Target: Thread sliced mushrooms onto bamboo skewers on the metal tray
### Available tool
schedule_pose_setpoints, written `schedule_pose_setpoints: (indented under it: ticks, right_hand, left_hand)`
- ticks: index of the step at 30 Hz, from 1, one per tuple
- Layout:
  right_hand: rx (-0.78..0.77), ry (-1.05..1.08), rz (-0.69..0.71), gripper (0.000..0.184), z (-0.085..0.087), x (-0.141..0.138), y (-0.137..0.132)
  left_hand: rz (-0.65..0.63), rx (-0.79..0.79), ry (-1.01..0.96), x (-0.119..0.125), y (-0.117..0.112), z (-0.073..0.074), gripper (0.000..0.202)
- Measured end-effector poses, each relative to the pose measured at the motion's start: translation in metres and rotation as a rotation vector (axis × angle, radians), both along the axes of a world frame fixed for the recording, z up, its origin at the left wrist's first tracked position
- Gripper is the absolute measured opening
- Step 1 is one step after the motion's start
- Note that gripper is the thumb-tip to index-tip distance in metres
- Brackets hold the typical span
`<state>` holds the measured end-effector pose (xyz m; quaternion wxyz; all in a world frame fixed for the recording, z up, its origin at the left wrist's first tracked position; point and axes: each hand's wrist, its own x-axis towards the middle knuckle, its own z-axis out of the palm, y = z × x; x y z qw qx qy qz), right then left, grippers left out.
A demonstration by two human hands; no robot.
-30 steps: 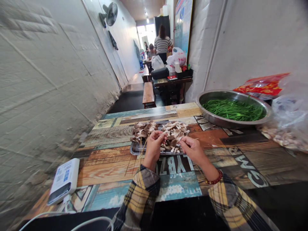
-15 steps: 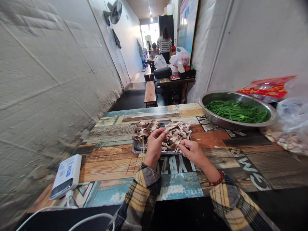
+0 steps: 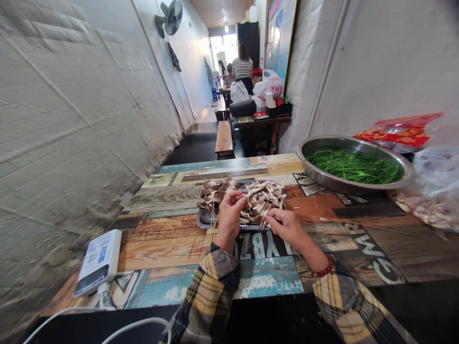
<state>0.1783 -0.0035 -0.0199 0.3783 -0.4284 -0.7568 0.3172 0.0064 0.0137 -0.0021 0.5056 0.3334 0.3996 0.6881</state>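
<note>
Grey-brown oyster mushrooms [image 3: 270, 193] are heaped on the right side of a shallow metal tray [image 3: 203, 220]. My left hand [image 3: 230, 217] is closed over the tray, thumb and fingers pinching a pale piece of oyster mushroom. At the heap's near right edge my right hand [image 3: 287, 228] is closed too, its fingertips gripping a brown-capped oyster mushroom. On the tray's left lie skewered mushrooms [image 3: 215, 190], with thin bamboo skewers [image 3: 213, 222] sticking out toward me. Part of the tray is hidden behind my left hand.
To the right, a wide steel basin [image 3: 358, 186] holds green chives [image 3: 353, 165]. Plastic bags [image 3: 437, 167] lie beside it, and loose skewers [image 3: 373, 223] rest on the table. A white power bank [image 3: 99, 260] with a cable sits at left. People [image 3: 242, 69] are farther back.
Both hands keep nearly the same pinch, with only slight finger movement at the mushrooms. In the background, the person in the striped top has shifted a little left.
</note>
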Motion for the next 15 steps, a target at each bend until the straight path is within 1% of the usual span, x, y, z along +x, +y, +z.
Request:
schedule_pose_setpoints:
  ticks: [5, 11, 15]
  right_hand:
    - [0.003, 0.009, 0.002, 0.027, -0.0013, -0.0002, 0.0004]
    - [0.008, 0.013, -0.008, 0.029, -0.0004, -0.0023, -0.0002]
    - [0.010, 0.023, -0.027, 0.028, -0.0012, -0.0031, 0.0001]
  left_hand:
    - [-0.021, -0.002, 0.016, -0.0003, -0.0003, -0.0007, 0.033]
    - [-0.034, 0.042, 0.078, -0.0004, 0.0011, -0.0049, 0.032]
    - [-0.061, 0.017, 0.122, 0.0042, -0.0010, -0.0037, 0.034]
